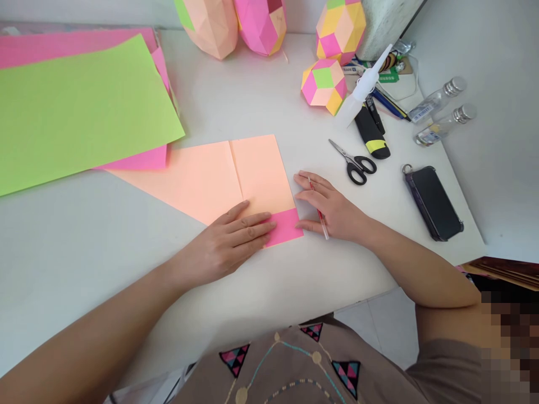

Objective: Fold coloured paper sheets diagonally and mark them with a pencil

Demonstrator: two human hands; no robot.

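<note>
My left hand [236,241] lies flat with its fingers extended across a pink paper strip [286,224] and the lower edge of the peach paper [265,174]. A raised fold or crease runs up the peach sheet, and its left part tapers beneath the other sheets. At the right edge of the papers is my right hand [322,207], its fingers stretched toward the pink strip. A slim red pen with a clear end [320,216] is tucked among those fingers. Part of the pink strip is hidden under my left hand.
Large green paper [84,106] and pink sheets lie at left. Faceted paper shapes [324,84] stand at the back. Scissors [353,163], a black-and-yellow cutter [373,134], a white glue bottle [357,95], two small bottles [438,126] and a phone [435,202] sit at right.
</note>
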